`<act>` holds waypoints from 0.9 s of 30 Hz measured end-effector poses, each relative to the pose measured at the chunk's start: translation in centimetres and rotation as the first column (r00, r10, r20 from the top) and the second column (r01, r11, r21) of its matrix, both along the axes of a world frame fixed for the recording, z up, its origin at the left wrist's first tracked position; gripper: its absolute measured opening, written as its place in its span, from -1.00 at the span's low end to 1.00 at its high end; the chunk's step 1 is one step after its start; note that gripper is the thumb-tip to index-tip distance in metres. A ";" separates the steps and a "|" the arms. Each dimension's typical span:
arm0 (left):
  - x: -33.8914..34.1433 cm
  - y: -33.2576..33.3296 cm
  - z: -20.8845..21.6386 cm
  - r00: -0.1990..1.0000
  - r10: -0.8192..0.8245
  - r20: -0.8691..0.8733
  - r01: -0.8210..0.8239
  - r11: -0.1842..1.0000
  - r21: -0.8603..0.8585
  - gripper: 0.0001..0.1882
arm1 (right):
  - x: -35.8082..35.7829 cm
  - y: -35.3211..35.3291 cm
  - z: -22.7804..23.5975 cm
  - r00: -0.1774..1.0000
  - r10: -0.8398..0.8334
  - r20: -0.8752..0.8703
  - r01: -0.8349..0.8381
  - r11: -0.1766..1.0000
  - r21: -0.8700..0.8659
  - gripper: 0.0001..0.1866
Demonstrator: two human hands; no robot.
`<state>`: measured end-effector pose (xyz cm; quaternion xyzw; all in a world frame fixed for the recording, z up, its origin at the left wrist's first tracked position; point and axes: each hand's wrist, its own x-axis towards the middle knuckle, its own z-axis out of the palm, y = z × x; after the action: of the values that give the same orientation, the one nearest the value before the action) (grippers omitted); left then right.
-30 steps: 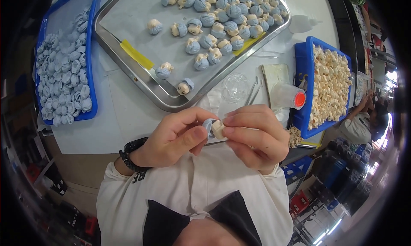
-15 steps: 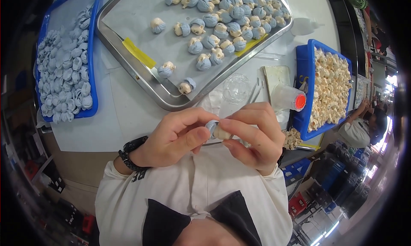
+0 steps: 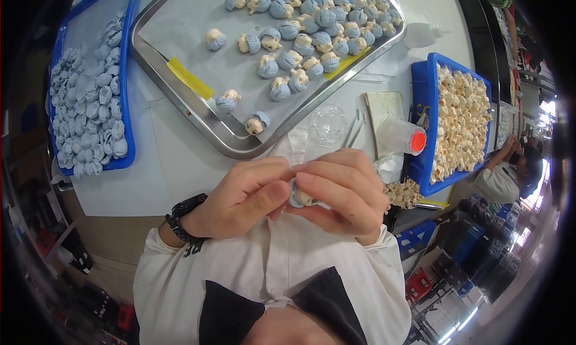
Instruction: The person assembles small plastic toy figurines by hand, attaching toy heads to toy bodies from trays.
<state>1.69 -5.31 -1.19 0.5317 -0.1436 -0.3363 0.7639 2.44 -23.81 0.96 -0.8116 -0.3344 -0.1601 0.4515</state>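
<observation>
Between my two hands is a small cream doll head [image 3: 306, 198] with a blue-grey hair piece [image 3: 294, 195] against it, held just in front of my chest. My left hand [image 3: 243, 196] pinches the hair side between thumb and fingers. From the other side, the thumb and fingers of my right hand [image 3: 351, 192] wrap round the cream part and cover much of it. Beyond my hands, a metal tray [image 3: 201, 128] carries many similar doll heads [image 3: 255, 124] with blue-grey hair, crowded toward its far right.
A blue bin [image 3: 128, 126] of loose blue-grey hair pieces stands left; another blue bin [image 3: 422, 105] of cream heads stands right. Near my right hand are a clear glass dish [image 3: 327, 126], tweezers [image 3: 354, 130], a flat pad [image 3: 384, 108] and a tub with an orange-red end [image 3: 399, 136].
My right hand has shifted left and closed further over the doll head. The head has turned in my fingers, and less of it shows. The whole view has shifted slightly.
</observation>
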 end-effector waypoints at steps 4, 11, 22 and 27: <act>-0.3 -0.8 1.2 0.959 0.052 -0.278 -0.092 0.987 -0.134 -0.63 | 0.1 -0.8 0.9 0.997 -0.056 -0.060 0.053 0.998 -0.043 -0.51; -0.2 -0.4 1.0 0.946 0.073 -0.315 -0.093 0.994 -0.049 -0.66 | -0.1 -0.9 0.9 0.988 -0.070 -0.139 0.055 0.992 -0.110 -0.49; -0.2 -1.2 0.9 0.974 0.210 -0.082 -0.199 0.972 0.126 -0.76 | 0.0 -1.7 0.6 0.975 0.005 -0.220 -0.007 1.000 -0.008 -0.60; -0.2 -1.3 0.5 0.984 0.176 -0.023 -0.169 0.970 0.178 -0.77 | -0.5 -2.9 0.7 0.991 -0.005 -0.131 0.000 0.999 -0.044 -0.62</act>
<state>1.46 -6.65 -0.72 0.6006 -0.0521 -0.2901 0.7432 1.96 -26.69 1.66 -0.8305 -0.3063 -0.0995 0.4544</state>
